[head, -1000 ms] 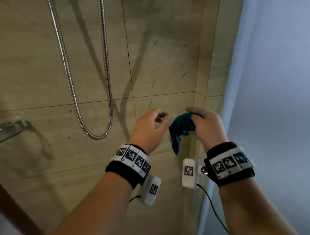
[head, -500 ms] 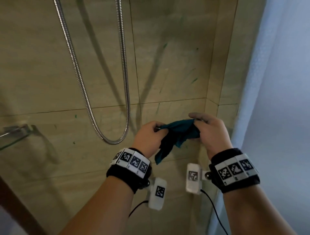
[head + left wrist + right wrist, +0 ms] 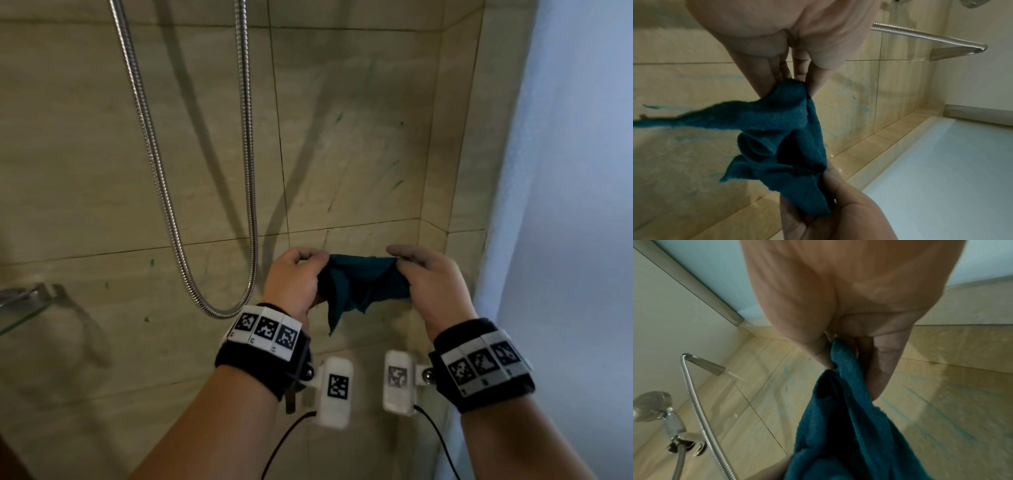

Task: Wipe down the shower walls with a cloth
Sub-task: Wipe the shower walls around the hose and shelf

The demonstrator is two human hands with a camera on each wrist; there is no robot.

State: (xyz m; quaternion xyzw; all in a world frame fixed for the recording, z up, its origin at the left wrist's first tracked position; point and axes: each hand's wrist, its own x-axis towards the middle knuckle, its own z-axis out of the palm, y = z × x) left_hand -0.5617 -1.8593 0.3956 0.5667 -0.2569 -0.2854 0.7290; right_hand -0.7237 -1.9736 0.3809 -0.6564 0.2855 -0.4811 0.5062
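Head view: your left hand (image 3: 294,277) and your right hand (image 3: 431,284) are raised side by side before the tiled wall (image 3: 349,137), near its corner. Between them you hold the teal cloth (image 3: 359,287), each hand pinching one upper edge with curled fingers. The cloth is stretched between the hands, clear of the wall, with a loose point hanging below. Green streaks (image 3: 339,116) mark the tiles above the hands. A metal hose (image 3: 164,192) hangs in a loop to the left of the hands. A glass shelf (image 3: 20,308) sits at the left edge. A pale panel (image 3: 565,205) runs down the right side.

Left wrist view: your left fingers (image 3: 760,76) and thumb close on a bunched corner of the cloth (image 3: 781,129). Your right hand (image 3: 838,211) grips the far end. Teal smears (image 3: 861,112) show on the tiles behind.

Right wrist view: your right thumb (image 3: 818,352) and fingers (image 3: 881,369) clamp the cloth's (image 3: 844,426) edge; the rest hangs away from the palm. A shower head (image 3: 651,405) sits in its holder at lower left, the hose (image 3: 701,415) running beside it.
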